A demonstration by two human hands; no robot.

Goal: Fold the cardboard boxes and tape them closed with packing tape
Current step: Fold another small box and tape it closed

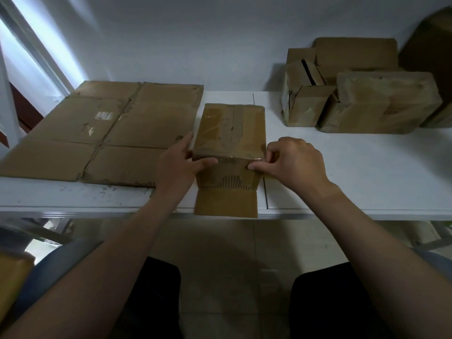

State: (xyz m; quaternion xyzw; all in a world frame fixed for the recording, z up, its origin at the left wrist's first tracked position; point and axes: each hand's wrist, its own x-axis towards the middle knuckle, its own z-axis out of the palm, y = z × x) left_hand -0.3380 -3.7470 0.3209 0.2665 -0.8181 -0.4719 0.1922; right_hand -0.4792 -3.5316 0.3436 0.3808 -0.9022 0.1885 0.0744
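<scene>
At the near edge of the white counter (pixel 342 167) stands a small cardboard box (pixel 231 129), its top already glossy with packing tape (pixel 210 128) and a loose flap (pixel 226 201) hanging over the counter's lip. The left hand (pixel 176 165) grips the box's near left corner, thumb across the front face, forefinger along the side. The right hand (pixel 296 162), fingers curled, pinches the tape's end at the near right corner. To do this well, I judge the left hand should brace the box firmly while the right draws the tape taut and rubs it down over the edge, working outward so no wrinkle lifts. Flattened cardboard (pixel 97 133) lies to the left; finished boxes (pixel 381 104) sit stacked at far right
</scene>
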